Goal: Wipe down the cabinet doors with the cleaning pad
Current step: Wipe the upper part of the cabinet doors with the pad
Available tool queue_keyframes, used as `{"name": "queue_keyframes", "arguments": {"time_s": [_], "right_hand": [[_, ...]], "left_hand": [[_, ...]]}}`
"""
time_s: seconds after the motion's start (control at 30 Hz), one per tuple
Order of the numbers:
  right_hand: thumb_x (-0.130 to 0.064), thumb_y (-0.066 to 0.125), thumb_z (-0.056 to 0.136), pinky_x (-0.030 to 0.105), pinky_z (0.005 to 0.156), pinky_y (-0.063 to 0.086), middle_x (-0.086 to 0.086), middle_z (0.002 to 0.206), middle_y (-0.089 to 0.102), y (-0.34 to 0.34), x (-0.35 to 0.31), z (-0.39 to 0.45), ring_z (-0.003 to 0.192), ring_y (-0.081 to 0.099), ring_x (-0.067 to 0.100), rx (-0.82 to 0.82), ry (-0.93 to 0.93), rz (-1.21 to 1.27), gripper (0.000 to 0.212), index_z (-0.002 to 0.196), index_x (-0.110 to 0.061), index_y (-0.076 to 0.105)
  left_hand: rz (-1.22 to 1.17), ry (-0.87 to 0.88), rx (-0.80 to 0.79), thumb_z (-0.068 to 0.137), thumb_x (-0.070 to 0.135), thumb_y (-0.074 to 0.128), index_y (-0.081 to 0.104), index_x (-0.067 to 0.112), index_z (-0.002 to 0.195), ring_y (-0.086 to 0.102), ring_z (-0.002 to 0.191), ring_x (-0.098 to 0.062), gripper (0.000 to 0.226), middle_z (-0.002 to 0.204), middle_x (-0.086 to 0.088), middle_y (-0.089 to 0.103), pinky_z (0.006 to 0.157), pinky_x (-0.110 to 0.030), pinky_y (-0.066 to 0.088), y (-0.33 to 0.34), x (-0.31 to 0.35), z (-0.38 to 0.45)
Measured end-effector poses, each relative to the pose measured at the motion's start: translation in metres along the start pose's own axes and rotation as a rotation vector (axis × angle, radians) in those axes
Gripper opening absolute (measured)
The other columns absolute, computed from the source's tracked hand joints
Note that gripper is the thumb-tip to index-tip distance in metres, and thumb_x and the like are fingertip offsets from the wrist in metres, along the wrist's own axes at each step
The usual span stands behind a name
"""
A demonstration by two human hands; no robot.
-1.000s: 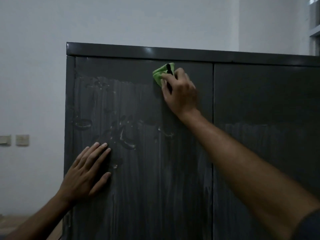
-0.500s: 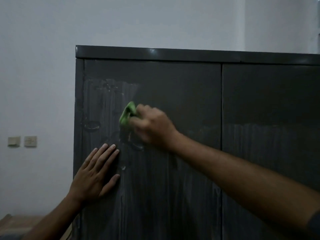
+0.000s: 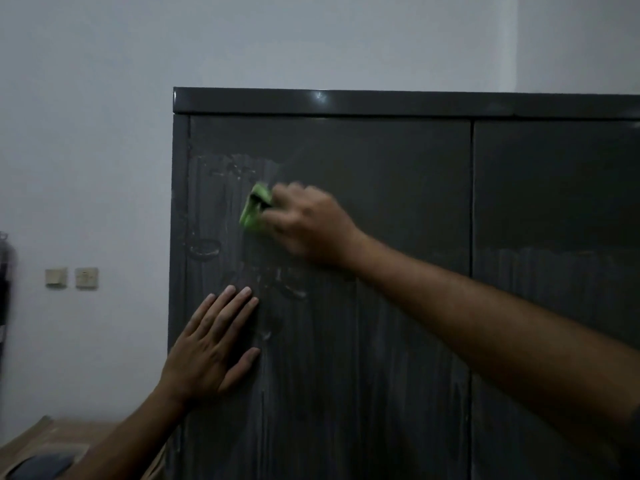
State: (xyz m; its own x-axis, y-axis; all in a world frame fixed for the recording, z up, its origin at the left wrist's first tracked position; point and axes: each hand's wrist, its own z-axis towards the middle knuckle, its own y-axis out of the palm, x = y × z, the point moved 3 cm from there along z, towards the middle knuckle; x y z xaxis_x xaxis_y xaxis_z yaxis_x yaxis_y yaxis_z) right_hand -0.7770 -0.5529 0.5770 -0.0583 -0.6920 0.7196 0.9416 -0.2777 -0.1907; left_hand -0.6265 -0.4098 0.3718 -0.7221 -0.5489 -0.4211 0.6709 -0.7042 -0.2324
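A dark grey metal cabinet fills the view, with a left door (image 3: 381, 202) and a right door (image 3: 554, 188). Pale wet streaks and smears cover much of the left door and the lower part of the right one. My right hand (image 3: 308, 226) grips a green cleaning pad (image 3: 255, 208) and holds it against the upper left part of the left door; the hand is motion-blurred. My left hand (image 3: 211, 344) lies flat on the same door lower down, near its left edge, fingers straight and together.
A white wall stands behind and left of the cabinet, with two wall switches (image 3: 71, 278). A dark object (image 3: 4, 271) hangs at the far left edge. A brown surface (image 3: 45, 441) shows at the bottom left corner.
My right hand swept the pad from the top of the left door down and left, then back up a little. My left hand stayed flat on the door.
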Motion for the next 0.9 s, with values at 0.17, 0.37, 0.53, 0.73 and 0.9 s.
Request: {"name": "queue_keyframes", "arguments": {"time_s": [0.17, 0.37, 0.53, 0.73, 0.9], "right_hand": [[-0.025, 0.062, 0.095, 0.043, 0.064, 0.053, 0.015, 0.105, 0.061, -0.006, 0.023, 0.023, 0.085, 0.058, 0.033, 0.266, 0.509, 0.005, 0.017, 0.104, -0.018, 0.074], [-0.031, 0.054, 0.098, 0.042, 0.071, 0.054, 0.014, 0.119, 0.062, 0.002, 0.004, 0.038, 0.095, 0.062, 0.031, -0.043, -0.034, -0.038, 0.026, 0.114, -0.020, 0.071], [-0.027, 0.057, 0.095, 0.043, 0.068, 0.054, 0.016, 0.121, 0.061, 0.004, 0.007, 0.056, 0.092, 0.060, 0.033, 0.167, 0.413, 0.008, 0.023, 0.111, -0.018, 0.072], [-0.031, 0.054, 0.097, 0.037, 0.072, 0.051, 0.012, 0.120, 0.061, 0.022, -0.020, 0.057, 0.093, 0.061, 0.028, -0.078, -0.046, -0.066, 0.024, 0.114, -0.021, 0.069], [-0.024, 0.058, 0.095, 0.040, 0.071, 0.054, 0.013, 0.129, 0.059, 0.021, -0.021, 0.077, 0.093, 0.060, 0.030, 0.133, 0.399, 0.035, 0.022, 0.114, -0.021, 0.070]], "left_hand": [[-0.015, -0.014, -0.021, 0.104, 0.058, 0.037, 0.025, 0.013, 0.165, 0.018, 0.161, -0.027, 0.076, 0.173, -0.009, 0.022, 0.132, -0.045, 0.011, 0.000, 0.000, -0.001], [-0.002, -0.006, -0.024, 0.105, 0.058, 0.036, 0.023, 0.014, 0.166, 0.017, 0.162, -0.027, 0.076, 0.174, -0.009, 0.019, 0.132, -0.045, 0.011, 0.000, 0.000, -0.001], [-0.006, -0.012, -0.028, 0.105, 0.059, 0.034, 0.024, 0.014, 0.165, 0.018, 0.161, -0.027, 0.075, 0.174, -0.008, 0.019, 0.132, -0.045, 0.010, -0.001, 0.000, -0.001], [0.002, -0.016, -0.044, 0.105, 0.058, 0.034, 0.024, 0.014, 0.165, 0.017, 0.162, -0.028, 0.075, 0.174, -0.010, 0.020, 0.132, -0.045, 0.010, 0.001, 0.000, -0.001], [-0.016, -0.025, -0.046, 0.105, 0.058, 0.035, 0.025, 0.015, 0.165, 0.016, 0.162, -0.027, 0.075, 0.173, -0.010, 0.022, 0.132, -0.045, 0.011, -0.002, 0.000, -0.001]]}}
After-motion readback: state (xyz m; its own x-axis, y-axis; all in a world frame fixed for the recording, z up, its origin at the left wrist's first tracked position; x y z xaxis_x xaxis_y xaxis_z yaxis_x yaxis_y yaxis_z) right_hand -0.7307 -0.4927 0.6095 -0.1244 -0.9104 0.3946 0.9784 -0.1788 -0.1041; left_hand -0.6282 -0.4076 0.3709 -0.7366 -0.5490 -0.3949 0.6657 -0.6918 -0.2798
